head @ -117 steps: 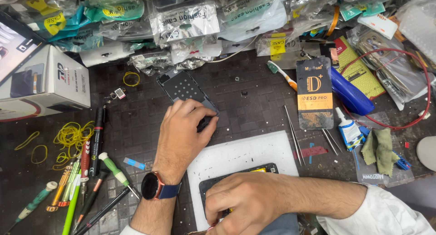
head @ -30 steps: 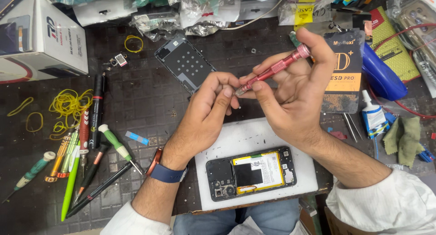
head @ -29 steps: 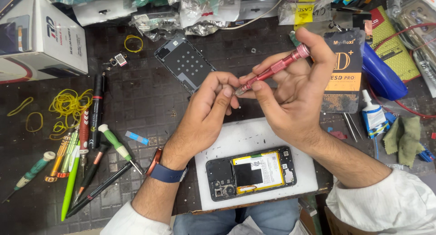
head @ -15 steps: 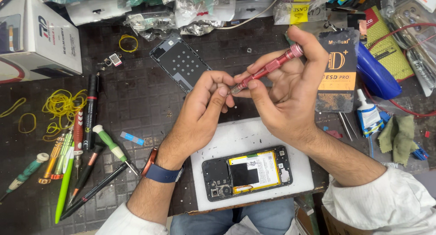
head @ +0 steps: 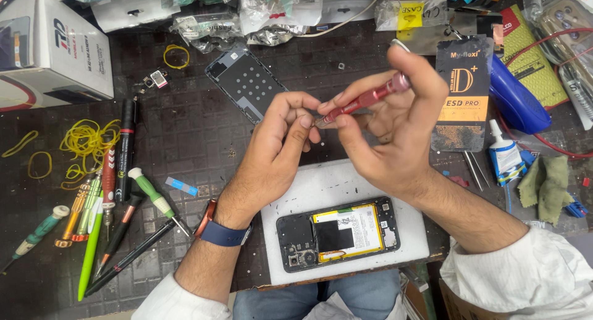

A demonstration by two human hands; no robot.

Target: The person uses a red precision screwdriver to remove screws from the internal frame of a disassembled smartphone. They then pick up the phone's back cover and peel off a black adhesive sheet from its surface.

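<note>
Since a moment ago: both hands sit slightly lower over the mat; the grip on the tool looks the same.
Right hand: the right hand (head: 395,131) has its fingers clamped round the red screwdriver (head: 364,101), held slanting above the mat, cap end up by the forefinger.
Left hand: the left hand (head: 278,147) pinches thumb and forefinger together at the screwdriver's tip; whether a bit or a screw sits between them, I cannot tell.
Step in hand: seemingly seating or cleaning the tip, not yet driving anything.
Next move calls for: a steady tip brought down to the opened phone (head: 338,232), which lies back-off on the white pad (head: 321,187) just below the hands.
Around: the phone's back cover (head: 244,82) lies beyond the left hand; pens and drivers (head: 114,202) to the left; a glue bottle (head: 503,156) and green cloth (head: 546,181) to the right.
In the way: nothing lies between hands and phone.
</note>
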